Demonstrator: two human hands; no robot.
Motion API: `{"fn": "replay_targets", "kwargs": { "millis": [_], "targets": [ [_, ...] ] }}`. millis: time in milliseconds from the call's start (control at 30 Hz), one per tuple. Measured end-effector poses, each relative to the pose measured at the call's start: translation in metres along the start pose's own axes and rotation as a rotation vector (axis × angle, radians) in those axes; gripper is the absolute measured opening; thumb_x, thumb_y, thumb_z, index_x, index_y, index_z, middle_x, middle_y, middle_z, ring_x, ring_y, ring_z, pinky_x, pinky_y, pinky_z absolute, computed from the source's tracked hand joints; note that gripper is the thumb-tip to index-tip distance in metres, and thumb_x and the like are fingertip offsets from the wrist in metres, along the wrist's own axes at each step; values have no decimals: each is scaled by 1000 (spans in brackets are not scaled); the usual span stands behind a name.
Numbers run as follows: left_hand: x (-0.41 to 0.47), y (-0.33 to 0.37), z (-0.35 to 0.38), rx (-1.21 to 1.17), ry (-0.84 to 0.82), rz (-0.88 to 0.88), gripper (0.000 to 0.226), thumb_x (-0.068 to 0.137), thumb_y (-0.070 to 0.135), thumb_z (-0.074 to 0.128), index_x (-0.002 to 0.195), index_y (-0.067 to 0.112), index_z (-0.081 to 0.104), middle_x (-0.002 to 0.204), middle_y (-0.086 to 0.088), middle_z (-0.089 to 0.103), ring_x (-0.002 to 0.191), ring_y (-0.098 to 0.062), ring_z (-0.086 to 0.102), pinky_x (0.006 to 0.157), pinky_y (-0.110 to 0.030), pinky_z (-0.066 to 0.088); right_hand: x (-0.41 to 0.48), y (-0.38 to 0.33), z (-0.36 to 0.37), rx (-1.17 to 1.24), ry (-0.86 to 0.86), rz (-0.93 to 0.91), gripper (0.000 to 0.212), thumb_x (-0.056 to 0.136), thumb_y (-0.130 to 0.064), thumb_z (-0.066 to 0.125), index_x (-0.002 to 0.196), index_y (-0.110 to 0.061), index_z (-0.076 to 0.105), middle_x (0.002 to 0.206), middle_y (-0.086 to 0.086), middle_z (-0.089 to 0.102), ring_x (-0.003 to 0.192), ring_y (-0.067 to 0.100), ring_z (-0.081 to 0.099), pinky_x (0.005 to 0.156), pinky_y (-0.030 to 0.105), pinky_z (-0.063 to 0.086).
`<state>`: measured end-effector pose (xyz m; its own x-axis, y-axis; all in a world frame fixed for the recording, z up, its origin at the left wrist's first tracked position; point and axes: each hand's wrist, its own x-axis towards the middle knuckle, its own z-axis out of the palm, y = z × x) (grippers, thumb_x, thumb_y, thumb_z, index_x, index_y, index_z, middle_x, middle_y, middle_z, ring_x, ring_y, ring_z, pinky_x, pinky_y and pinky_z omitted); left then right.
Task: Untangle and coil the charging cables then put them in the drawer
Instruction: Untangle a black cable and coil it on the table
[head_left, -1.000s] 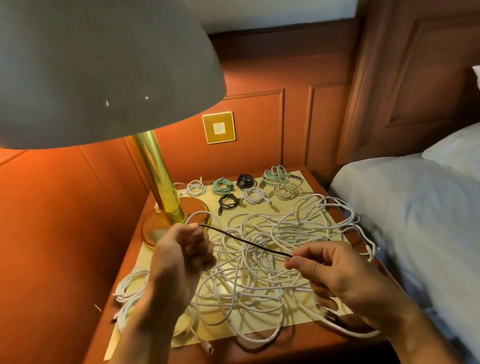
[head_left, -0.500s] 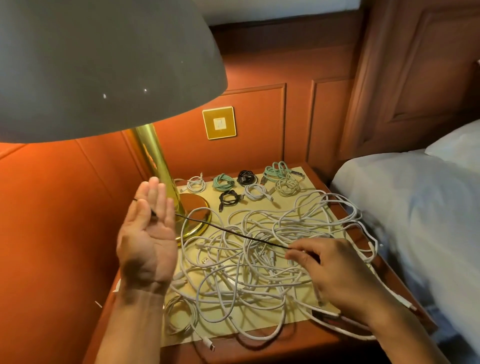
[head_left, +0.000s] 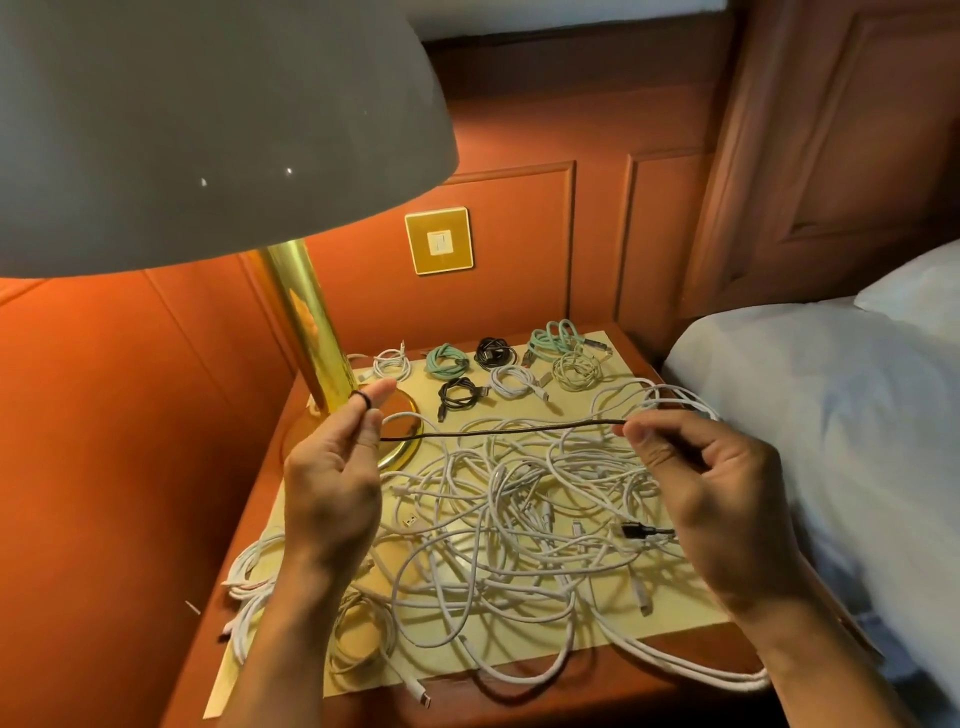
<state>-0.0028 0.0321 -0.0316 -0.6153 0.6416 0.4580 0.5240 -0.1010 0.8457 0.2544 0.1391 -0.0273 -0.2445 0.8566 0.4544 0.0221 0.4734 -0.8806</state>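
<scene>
Fingers (head_left: 349, 423) of your left hand (head_left: 332, 478) hold the black cable (head_left: 498, 431), one turn round a fingertip; your right hand (head_left: 727, 488) pinches it taut. Yank, and its tail could snag the white tangle (head_left: 519, 525) beneath.

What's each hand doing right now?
Left hand: holds the black cable, looped over a finger.
Right hand: pinches the same cable.

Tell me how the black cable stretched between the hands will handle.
Probably floppy: the black cable loops tightly round a left hand finger. Likely light: the right hand carries it by a pinch. Its plug, lying on the white tangle, may snag.
</scene>
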Motion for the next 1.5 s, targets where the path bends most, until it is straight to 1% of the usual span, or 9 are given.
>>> {"fn": "replay_targets", "kwargs": {
  "millis": [200,600,767,867,1100,1200,1300,1400,1500],
  "targets": [
    [-2,-1,4,344,-125,223,28,102,5,51,124,12,67,116,5,67,102,10,57,90,0,40,-3,-6,4,-332,82,-383,15,94,-20,71,102,-11,78,92,-6,75,88,4,69,75,13,53],
    [-17,27,32,412,-612,75,26,103,11,47,91,23,67,87,9,63,79,-6,56,62,-21,43,29,6,-7,-212,315,-316,12,94,-26,72,105,-26,73,97,-21,69,91,1,70,79,25,57],
    [-28,47,47,155,-936,-80,23,89,28,41,77,28,61,79,-12,61,72,-27,56,65,-45,45,48,17,-3,-171,448,-253,11,96,-25,72,106,-26,74,92,-27,67,82,-4,68,75,23,55],
    [-24,49,48,-226,-1000,-230,21,81,14,46,68,23,59,68,-2,53,64,-13,50,62,-26,42,50,28,-2,-189,458,-174,14,95,-27,73,105,-19,79,89,-30,65,76,-6,66,71,17,53],
    [-13,35,30,-1267,-927,-375,15,90,13,53,75,7,55,64,-9,30,60,-21,39,64,-37,27,32,37,13,-368,127,-143,17,90,-23,76,104,-14,80,94,-8,77,84,-5,65,65,0,46],
    [-10,34,28,-1560,-755,-462,23,98,11,44,83,2,60,69,-10,41,66,-23,48,75,-31,34,20,34,20,-413,-110,-104,16,92,-28,74,104,-20,81,97,-8,78,84,0,69,72,18,59],
    [-11,36,25,-1776,-327,-595,6,90,1,61,91,0,67,79,-9,61,75,-22,63,80,-35,55,11,27,25,-525,-383,-58,20,96,-44,64,103,-30,77,93,-11,75,85,6,67,75,38,59],
    [-8,29,21,-1834,-146,-615,38,89,-2,59,126,-6,66,125,-19,68,120,-34,66,99,-48,56,2,18,28,-570,-587,-100,26,98,-51,54,100,-30,70,85,-14,69,79,4,62,73,39,56],
    [-5,23,22,-1483,-72,-607,41,89,3,57,129,-8,64,139,-23,61,129,-37,60,105,-44,50,-8,9,32,-538,-668,-195,30,98,-51,49,95,-26,67,77,-14,62,73,7,57,68,39,52]
  ]
}}
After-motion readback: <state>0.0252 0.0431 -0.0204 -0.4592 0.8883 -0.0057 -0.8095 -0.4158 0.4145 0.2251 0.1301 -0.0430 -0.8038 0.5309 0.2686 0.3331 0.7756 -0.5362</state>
